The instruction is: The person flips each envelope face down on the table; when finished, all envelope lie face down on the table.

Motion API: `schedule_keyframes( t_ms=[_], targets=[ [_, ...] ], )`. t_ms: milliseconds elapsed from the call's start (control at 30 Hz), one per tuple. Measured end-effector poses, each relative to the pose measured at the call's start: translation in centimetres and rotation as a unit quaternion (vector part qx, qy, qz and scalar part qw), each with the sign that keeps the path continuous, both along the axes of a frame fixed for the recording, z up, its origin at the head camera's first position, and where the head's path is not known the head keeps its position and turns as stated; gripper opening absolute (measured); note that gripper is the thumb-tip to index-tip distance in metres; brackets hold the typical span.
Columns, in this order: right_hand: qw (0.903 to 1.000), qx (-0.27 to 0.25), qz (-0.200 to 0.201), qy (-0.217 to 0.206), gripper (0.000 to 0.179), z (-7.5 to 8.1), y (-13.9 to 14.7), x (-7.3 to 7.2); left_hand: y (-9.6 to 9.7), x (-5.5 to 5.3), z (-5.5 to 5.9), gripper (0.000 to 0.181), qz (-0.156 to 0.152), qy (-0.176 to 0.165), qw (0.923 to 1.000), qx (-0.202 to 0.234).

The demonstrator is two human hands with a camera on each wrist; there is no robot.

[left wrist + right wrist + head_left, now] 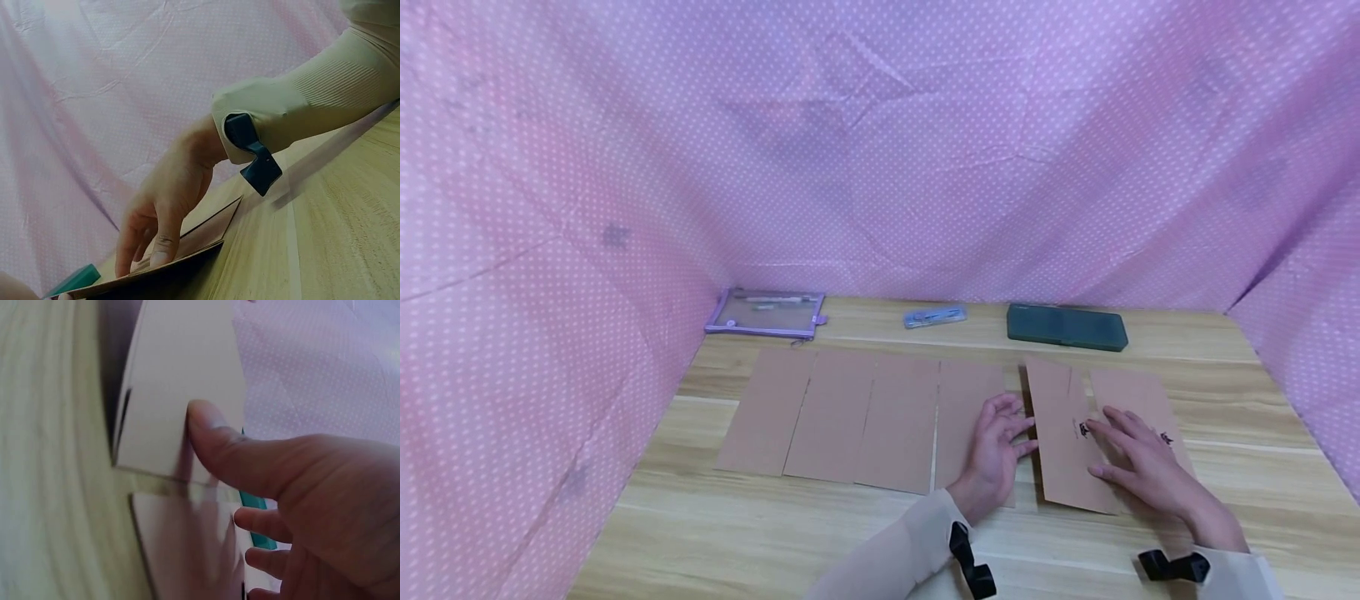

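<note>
A brown kraft-paper booklet (1063, 467) with a small black crown print lies tilted on the table, its left edge raised. My left hand (996, 450) is at that raised edge, fingers loosely bent and fingertips right at it. In the left wrist view, the thumb (164, 240) of this hand points down at the booklet's edge. Over the booklet's right side is my right hand (1150, 475), fingers spread and thumb tip at its surface. Another printed brown booklet (1138, 396) lies partly beneath the right hand.
Several plain brown booklets (831, 417) lie in a row to the left, the nearest partly covered by my left hand. Along the back stand a purple zip pouch (767, 315) with pens, a small blue packet (935, 317) and a dark green case (1066, 327). Pink dotted cloth (880, 167) surrounds the table.
</note>
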State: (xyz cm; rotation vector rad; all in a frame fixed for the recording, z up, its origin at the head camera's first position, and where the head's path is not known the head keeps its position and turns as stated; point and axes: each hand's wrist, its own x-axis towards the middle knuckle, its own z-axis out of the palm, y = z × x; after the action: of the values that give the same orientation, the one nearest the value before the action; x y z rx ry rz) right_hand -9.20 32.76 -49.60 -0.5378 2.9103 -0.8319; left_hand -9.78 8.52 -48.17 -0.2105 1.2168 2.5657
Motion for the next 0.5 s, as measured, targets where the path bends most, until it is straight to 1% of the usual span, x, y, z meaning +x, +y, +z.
schedule_keyframes(
  t_ms=[33,133,267,400,500],
  targets=[
    [1.0000,-0.002,0.004,0.003,0.062,0.1,-0.1,0.0,0.0,0.0,0.0,0.047,-0.001,0.002,1.0000,0.003],
    [0.9992,-0.015,0.024,0.028,0.060,0.3,-0.4,0.0,-0.2,-0.1,0.1,0.048,-0.003,0.007,0.9999,0.012],
    [0.9943,-0.038,0.060,0.080,0.060,0.3,-1.0,0.0,-0.2,-0.2,0.2,0.048,-0.005,0.010,0.9996,0.024],
    [0.9897,-0.058,0.077,0.105,0.064,0.4,-1.4,0.0,-0.2,-0.2,0.3,0.048,-0.009,0.014,0.9994,0.031],
    [0.9890,-0.063,0.079,0.108,0.067,0.5,-1.6,0.0,-0.3,-0.1,0.4,0.047,-0.009,0.015,0.9993,0.033]
  ],
)
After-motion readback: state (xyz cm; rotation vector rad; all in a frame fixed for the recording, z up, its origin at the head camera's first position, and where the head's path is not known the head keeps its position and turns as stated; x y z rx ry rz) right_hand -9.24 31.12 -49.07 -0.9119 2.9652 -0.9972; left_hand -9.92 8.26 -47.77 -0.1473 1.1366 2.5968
